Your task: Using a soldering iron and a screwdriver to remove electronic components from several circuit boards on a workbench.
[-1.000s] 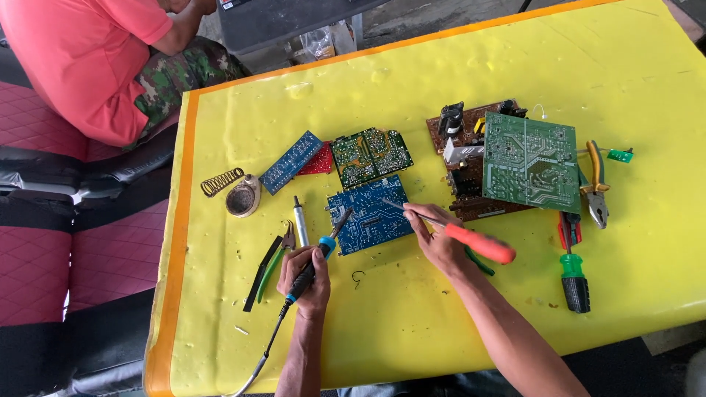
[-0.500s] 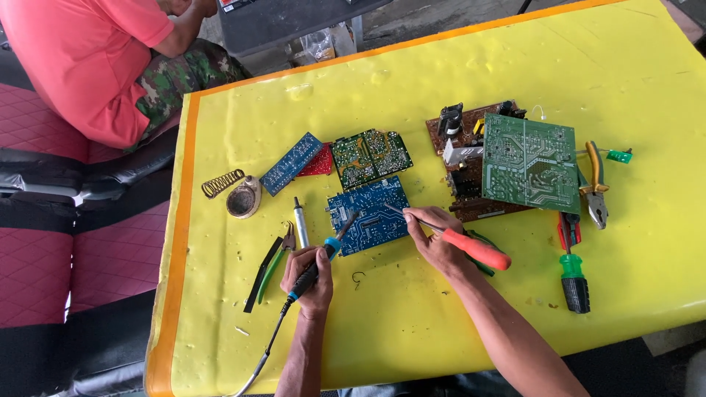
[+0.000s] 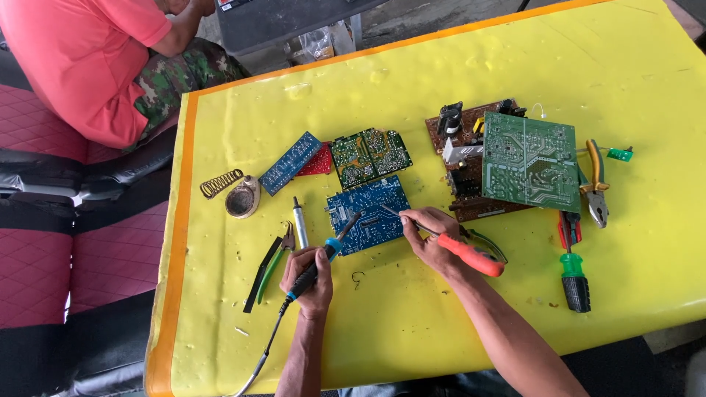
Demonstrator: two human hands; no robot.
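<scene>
Yellow sheeting covers the tabletop (image 3: 456, 66), and near its middle lies a blue circuit board (image 3: 369, 213), flat, with both hands working on it. The left hand (image 3: 309, 276) has its fingers wrapped tight around the dark grip of a soldering iron (image 3: 327, 250), whose tip rests on the board's lower left part, the cord trailing off toward the near edge. The right hand (image 3: 430, 239) pinches an orange-handled screwdriver (image 3: 460, 250) between thumb and fingers, its thin shaft laid against the board's right side. As for progress, the board is whole and lies in place, with both tools on it; small dark scraps lie on the sheet just below it, but whether any part has come loose is too small to tell, so the work reads as under way rather than finished. Other boards lie untouched: a green one (image 3: 370, 154) just above, a narrow blue strip (image 3: 289, 163) to its left, and a large green board (image 3: 529, 162) stacked on a brown one to the right. Pliers (image 3: 594, 187) lie well apart at the far right.
</scene>
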